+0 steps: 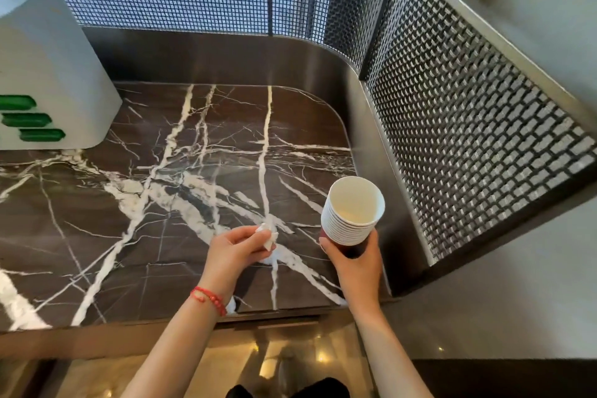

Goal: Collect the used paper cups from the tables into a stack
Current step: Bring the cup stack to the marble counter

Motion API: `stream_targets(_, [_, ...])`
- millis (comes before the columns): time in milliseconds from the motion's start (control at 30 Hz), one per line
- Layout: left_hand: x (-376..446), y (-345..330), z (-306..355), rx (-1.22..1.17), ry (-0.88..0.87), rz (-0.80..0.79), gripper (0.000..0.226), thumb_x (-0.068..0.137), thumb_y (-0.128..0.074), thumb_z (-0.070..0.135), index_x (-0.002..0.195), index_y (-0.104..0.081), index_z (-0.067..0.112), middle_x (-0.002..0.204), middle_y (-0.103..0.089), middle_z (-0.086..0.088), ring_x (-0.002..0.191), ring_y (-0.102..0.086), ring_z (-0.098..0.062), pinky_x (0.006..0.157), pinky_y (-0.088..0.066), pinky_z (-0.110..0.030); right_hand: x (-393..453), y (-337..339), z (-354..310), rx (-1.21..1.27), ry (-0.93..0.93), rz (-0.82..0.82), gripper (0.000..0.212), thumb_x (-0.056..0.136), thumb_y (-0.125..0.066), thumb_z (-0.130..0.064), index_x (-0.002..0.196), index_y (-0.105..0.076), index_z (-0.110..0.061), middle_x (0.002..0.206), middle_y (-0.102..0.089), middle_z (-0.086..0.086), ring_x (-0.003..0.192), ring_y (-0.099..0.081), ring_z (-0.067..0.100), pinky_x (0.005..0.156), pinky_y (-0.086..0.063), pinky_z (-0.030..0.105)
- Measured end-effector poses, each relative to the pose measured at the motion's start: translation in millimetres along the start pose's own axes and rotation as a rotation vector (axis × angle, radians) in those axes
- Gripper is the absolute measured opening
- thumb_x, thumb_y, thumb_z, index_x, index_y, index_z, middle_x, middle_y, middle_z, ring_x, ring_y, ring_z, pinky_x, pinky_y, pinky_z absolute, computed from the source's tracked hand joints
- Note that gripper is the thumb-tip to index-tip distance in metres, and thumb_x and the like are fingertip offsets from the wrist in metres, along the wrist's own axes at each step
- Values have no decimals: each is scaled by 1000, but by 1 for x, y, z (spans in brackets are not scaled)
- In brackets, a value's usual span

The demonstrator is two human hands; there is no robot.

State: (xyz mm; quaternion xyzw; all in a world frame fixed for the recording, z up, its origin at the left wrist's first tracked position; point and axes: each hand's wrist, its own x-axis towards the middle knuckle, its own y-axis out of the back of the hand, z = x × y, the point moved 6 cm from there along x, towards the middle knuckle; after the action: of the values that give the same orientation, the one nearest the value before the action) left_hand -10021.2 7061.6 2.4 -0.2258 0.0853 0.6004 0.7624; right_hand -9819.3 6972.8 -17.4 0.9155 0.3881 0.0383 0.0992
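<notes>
My right hand (355,263) grips the bottom of a stack of paper cups (350,216), several nested together, white inside with a dark red outer wall on the lowest one. The stack tilts a little to the left, its mouth facing up and empty. My left hand (235,249) is closed on a small crumpled white tissue (267,236), held just above the dark marble tabletop (129,220), a short way left of the stack. A red bead bracelet circles my left wrist.
A white box with green slots (42,84) stands at the table's back left. A brushed metal wall (226,58) and mesh screens (468,126) close in the back and right sides. The table's front edge runs just below my wrists.
</notes>
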Motion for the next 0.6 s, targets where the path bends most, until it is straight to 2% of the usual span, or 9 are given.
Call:
stream_targets(100, [6,-1,3,15,-12,-6,7,80,-66,7,77,-72,8,68,-72,-7,65,-70,-14,58,-55,-18,15,-6,-4,14,2,46,73,61,-85,-32,124,-49,-22,119,-62,-5,113,-56,12,94,-45,26])
stream_targets(167, [10,-1,4,13,-16,-6,7,79,-66,7,76,-72,9,68,-73,-8,66,-70,-15,57,-55,-18,28,-9,-8,30,12,80,72,64,-85,-23,126,-48,-15,121,-61,0,112,-56,13,90,-44,15])
stream_targets(300, [19,-2,7,1,-4,-9,10,79,-67,7,73,-74,10,70,-73,-10,68,-71,-18,57,-55,-19,51,-17,-16,19,34,149,65,65,-85,-20,120,-50,-17,117,-59,-2,109,-55,14,81,-39,3])
stream_targets(333, [21,-2,7,-4,-3,-10,12,79,-67,7,71,-74,11,70,-73,-10,68,-71,-19,57,-54,-18,56,-18,-16,11,41,167,65,66,-84,-20,120,-50,-15,117,-60,-1,110,-55,15,83,-39,6])
stream_targets(467, [31,-5,10,-27,9,-4,8,76,-70,8,71,-75,11,71,-73,-10,70,-72,-21,57,-54,-18,71,-21,-18,-11,46,224,71,67,-84,-22,128,-49,-8,125,-59,6,116,-55,20,97,-45,33])
stream_targets(600, [39,-9,12,-23,12,-16,6,76,-70,9,73,-75,11,74,-74,-11,71,-71,-20,58,-55,-19,81,-25,-19,-29,44,261,72,67,-84,-24,128,-49,-8,123,-61,6,115,-56,21,95,-44,30])
